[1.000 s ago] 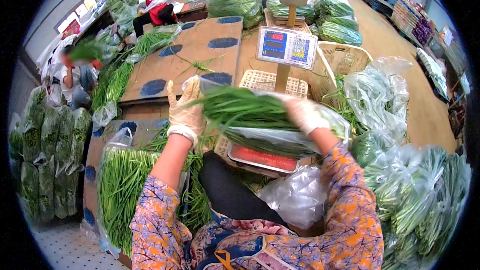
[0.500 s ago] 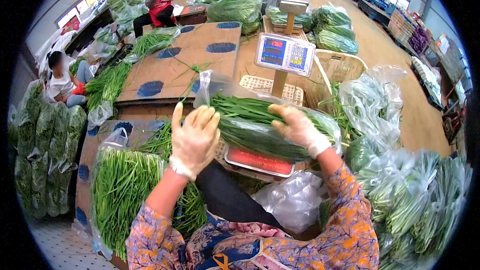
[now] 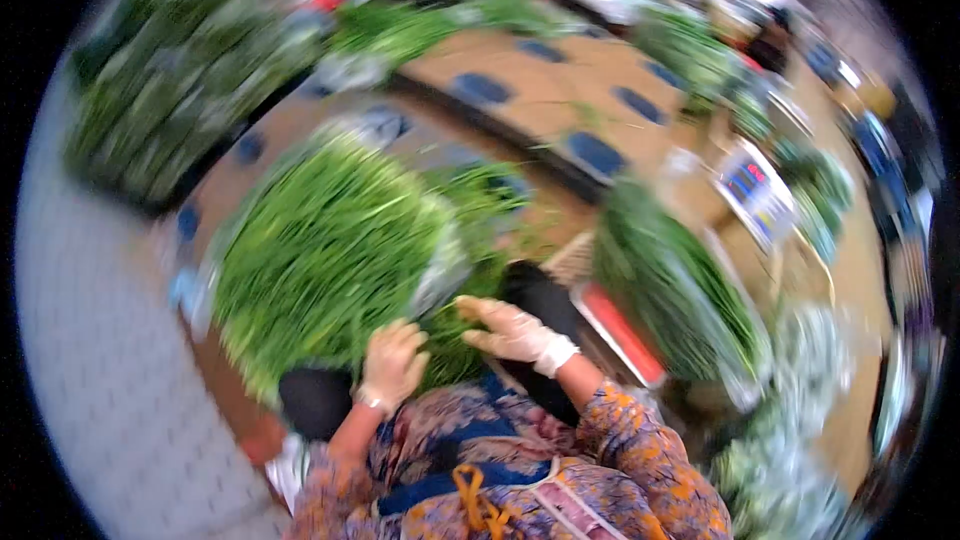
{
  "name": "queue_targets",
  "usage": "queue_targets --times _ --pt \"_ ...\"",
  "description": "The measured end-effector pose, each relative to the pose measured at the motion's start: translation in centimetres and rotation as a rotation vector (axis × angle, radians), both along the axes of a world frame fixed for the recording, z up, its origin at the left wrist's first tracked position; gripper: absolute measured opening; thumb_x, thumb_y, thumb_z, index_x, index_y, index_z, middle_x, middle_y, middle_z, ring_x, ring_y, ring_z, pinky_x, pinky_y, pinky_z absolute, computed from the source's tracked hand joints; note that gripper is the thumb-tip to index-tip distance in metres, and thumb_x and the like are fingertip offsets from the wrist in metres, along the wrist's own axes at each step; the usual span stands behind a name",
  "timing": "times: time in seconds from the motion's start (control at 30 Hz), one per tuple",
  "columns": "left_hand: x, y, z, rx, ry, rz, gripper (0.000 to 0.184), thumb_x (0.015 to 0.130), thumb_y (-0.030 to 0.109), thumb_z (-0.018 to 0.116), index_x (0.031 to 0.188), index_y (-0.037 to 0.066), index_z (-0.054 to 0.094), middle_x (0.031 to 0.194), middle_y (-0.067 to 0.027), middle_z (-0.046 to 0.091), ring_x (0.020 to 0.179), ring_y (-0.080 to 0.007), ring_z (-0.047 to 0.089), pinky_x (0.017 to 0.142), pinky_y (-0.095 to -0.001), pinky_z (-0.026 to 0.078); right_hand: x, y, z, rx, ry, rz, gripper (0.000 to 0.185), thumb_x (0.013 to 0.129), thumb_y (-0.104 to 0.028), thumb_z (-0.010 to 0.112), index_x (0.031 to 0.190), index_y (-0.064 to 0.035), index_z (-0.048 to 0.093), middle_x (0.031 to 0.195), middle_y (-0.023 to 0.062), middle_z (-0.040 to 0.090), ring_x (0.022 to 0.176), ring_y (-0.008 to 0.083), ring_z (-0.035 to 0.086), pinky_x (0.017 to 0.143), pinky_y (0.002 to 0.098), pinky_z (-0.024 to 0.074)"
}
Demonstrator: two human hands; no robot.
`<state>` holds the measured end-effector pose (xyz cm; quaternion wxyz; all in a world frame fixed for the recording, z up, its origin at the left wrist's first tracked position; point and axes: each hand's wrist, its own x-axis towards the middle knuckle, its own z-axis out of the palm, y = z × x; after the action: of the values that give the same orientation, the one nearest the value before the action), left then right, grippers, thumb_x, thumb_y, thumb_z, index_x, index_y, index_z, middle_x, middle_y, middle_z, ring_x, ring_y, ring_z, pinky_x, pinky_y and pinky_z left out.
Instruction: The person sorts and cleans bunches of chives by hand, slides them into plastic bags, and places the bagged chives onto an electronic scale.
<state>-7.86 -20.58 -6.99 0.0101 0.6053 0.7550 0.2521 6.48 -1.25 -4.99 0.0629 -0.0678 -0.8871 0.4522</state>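
Observation:
Both my hands wear pale gloves and hover low in front of my lap, over loose green chives. My left hand is near the lower edge of a large bagged pile of chives, its fingers loosely extended. To its right, my right hand points leftward with thumb and fingers apart, close to the loose stems. Blur hides whether the fingertips touch any stems. A clear bag of chives lies on the red-topped weighing scale, away from both hands.
The scale's display stands at the right. A cardboard-covered bench with blue patches lies ahead. Bagged greens are stacked at the far left, and more plastic-wrapped greens sit at lower right. Other people are blurred in the background.
My view has swung left and down. Both hands have left the bag of chives on the scale and moved to the loose chives by my lap.

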Motion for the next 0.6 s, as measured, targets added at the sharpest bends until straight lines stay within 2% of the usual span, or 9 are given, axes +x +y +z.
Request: queue_targets --times 0.1,0.13,0.2,0.3,0.33,0.4,0.5,0.53,0.6 --pt "-0.7 -2.8 -2.8 -0.142 -0.183 0.049 0.027 0.080 0.024 0.054 0.100 0.006 0.059 0.107 -0.0131 0.057 0.110 -0.0305 0.047 0.095 -0.0433 0.034 -4.0 -1.6 -2.0 0.029 -0.080 0.144 0.036 0.084 -0.020 0.058 0.113 -0.0010 0.052 0.109 0.0167 0.056 0.103 0.0289 0.053 0.089 0.0348 0.0406" --pt "-1.2 -3.3 -3.0 -0.162 -0.205 0.065 0.028 0.082 0.024 0.052 0.102 0.007 0.059 0.107 -0.0116 0.058 0.112 -0.0290 0.047 0.098 -0.0436 0.031 -5.3 -1.7 -2.3 0.024 -0.085 0.144 0.028 0.083 -0.020 0.059 0.103 0.0000 0.057 0.103 0.0151 0.059 0.096 0.0261 0.056 0.085 0.0333 0.0438" --pt "-2.4 -4.0 -4.1 -0.120 -0.210 0.134 0.027 0.082 0.024 0.052 0.102 0.006 0.059 0.106 -0.0114 0.059 0.110 -0.0298 0.049 0.096 -0.0415 0.035 -7.8 -1.3 -3.6 -0.064 -0.126 0.023 0.020 0.080 -0.019 0.060 0.089 -0.0018 0.063 0.089 0.0148 0.063 0.087 0.0285 0.058 0.080 0.0350 0.0449" --pt "-3.5 -3.9 -4.7 -0.128 -0.417 0.220 0.024 0.083 0.025 0.052 0.099 0.009 0.060 0.105 -0.0114 0.059 0.093 -0.0293 0.057 0.080 -0.0369 0.046 -11.8 0.8 -3.8 -0.120 -0.326 -0.128 0.015 0.082 -0.017 0.060 0.081 -0.0019 0.062 0.081 0.0144 0.061 0.073 0.0226 0.057 0.069 0.0327 0.0462" --pt "-3.4 -3.3 -4.4 -0.171 -0.433 0.226 0.024 0.083 0.025 0.052 0.099 0.009 0.060 0.103 -0.0097 0.060 0.091 -0.0279 0.058 0.078 -0.0364 0.047 -12.9 1.6 -4.9 -0.015 -0.154 -0.163 0.012 0.081 -0.013 0.060 0.085 -0.0011 0.060 0.080 0.0135 0.061 0.072 0.0217 0.056 0.068 0.0331 0.0465" --pt "-3.2 -2.5 -4.6 -0.127 -0.520 0.161 0.024 0.083 0.026 0.051 0.099 0.010 0.060 0.102 -0.0088 0.060 0.091 -0.0277 0.058 0.078 -0.0362 0.047 -15.7 3.7 -8.5 -0.087 0.058 -0.228 0.013 0.080 -0.008 0.059 0.092 -0.0015 0.057 0.083 0.0143 0.060 0.074 0.0254 0.058 0.071 0.0334 0.0465" --pt "-2.7 -1.7 -5.0 -0.084 -0.532 0.128 0.024 0.083 0.026 0.051 0.098 0.010 0.060 0.098 -0.0100 0.061 0.087 -0.0296 0.058 0.073 -0.0378 0.048 -20.6 5.2 -7.2 0.350 0.327 -0.121 0.021 0.078 -0.004 0.057 0.099 -0.0044 0.055 0.094 0.0171 0.059 0.087 0.0347 0.057 0.077 0.0359 0.0461" --pt "-2.8 -1.6 -5.0 -0.120 -0.562 0.109 0.024 0.083 0.026 0.051 0.097 0.009 0.060 0.097 -0.0104 0.061 0.086 -0.0302 0.058 0.073 -0.0382 0.048 -22.2 5.4 -6.9 0.353 0.327 -0.113 0.021 0.078 -0.004 0.057 0.099 -0.0044 0.055 0.094 0.0171 0.059 0.087 0.0347 0.057 0.077 0.0359 0.0461" --pt "-3.1 -1.6 -4.8 -0.077 -0.570 0.114 0.024 0.084 0.025 0.051 0.097 0.008 0.060 0.096 -0.0112 0.061 0.086 -0.0306 0.058 0.073 -0.0386 0.047 -25.6 5.4 -6.5 0.646 0.245 -0.177 0.028 0.077 -0.010 0.059 0.103 -0.0060 0.053 0.098 0.0167 0.059 0.093 0.0341 0.055 0.080 0.0377 0.0449"
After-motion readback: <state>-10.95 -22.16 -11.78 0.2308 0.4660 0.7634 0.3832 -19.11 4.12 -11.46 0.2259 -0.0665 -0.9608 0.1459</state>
